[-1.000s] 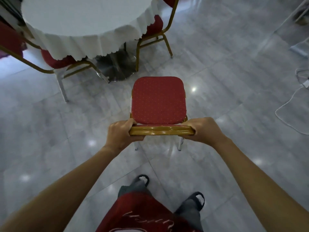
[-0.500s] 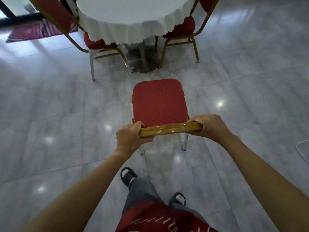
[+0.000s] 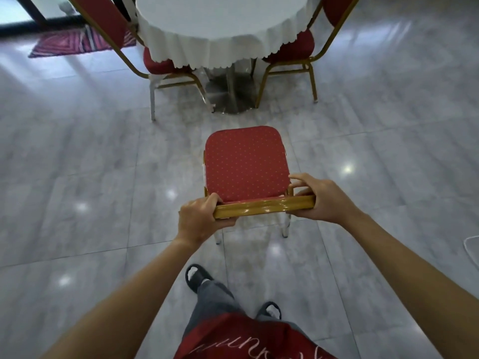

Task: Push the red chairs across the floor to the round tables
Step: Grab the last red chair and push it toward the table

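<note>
A red chair [image 3: 246, 163] with a dotted seat and gold frame stands on the grey tiled floor in front of me, seen from above. My left hand [image 3: 201, 218] grips the left end of its gold top rail. My right hand [image 3: 317, 196] holds the right end, thumb under the rail and fingers partly lifted over it. A round table [image 3: 220, 27] with a white scalloped cloth stands straight ahead, its steel base visible beyond the chair.
Two more red chairs are tucked at the table, one on the left [image 3: 158, 63] and one on the right [image 3: 293, 51]. A striped rug [image 3: 75, 41] lies at the far left. A white cable [image 3: 471, 251] curls at the right edge.
The table has shifted from the upper left to straight ahead as the chair and I turned towards it. My right hand's fingers have loosened over the rail.
</note>
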`<state>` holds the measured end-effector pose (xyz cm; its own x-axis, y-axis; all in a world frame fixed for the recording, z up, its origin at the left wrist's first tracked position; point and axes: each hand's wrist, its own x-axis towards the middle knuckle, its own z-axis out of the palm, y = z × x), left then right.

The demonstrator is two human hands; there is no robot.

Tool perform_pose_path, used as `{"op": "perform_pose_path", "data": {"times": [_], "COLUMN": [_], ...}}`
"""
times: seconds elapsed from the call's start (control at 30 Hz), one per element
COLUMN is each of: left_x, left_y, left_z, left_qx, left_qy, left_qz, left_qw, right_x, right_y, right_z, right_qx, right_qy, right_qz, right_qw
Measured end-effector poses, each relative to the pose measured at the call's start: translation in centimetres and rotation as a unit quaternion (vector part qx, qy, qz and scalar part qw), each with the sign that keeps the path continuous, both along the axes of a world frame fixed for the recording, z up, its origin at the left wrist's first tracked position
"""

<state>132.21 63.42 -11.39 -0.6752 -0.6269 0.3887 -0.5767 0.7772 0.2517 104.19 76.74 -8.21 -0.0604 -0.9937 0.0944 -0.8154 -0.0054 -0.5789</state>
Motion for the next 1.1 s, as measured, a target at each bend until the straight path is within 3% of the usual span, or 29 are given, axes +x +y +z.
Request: {"op": "perform_pose_path", "data": {"times": [0.27, 0.63, 1.1], "left_x": [-0.1, -1.8, -8.5], "left_y": [-0.4, -3.2, -17.5], "left_z": [-0.4, -0.4, -0.5], "left_qx": [-0.033, -0.03, -0.05], "left_qy": [0.03, 0.032, 0.041], "left_qz": [-0.001, 0.014, 0.014], "left_qw": [0.999, 0.999, 0.998], "right_x": [-0.1, -1.9, -8.6], "right_y": [-0.1, -3.4, -18.0], "right_z": [-0.5, -0.7, -0.8], "right_qx": [-0.072, -0.087, -0.078], "right_qy": [0.064, 0.076, 0.086], "right_qz": [0.016, 0.017, 0.01], "right_qw": [0.995, 0.993, 0.993]}}
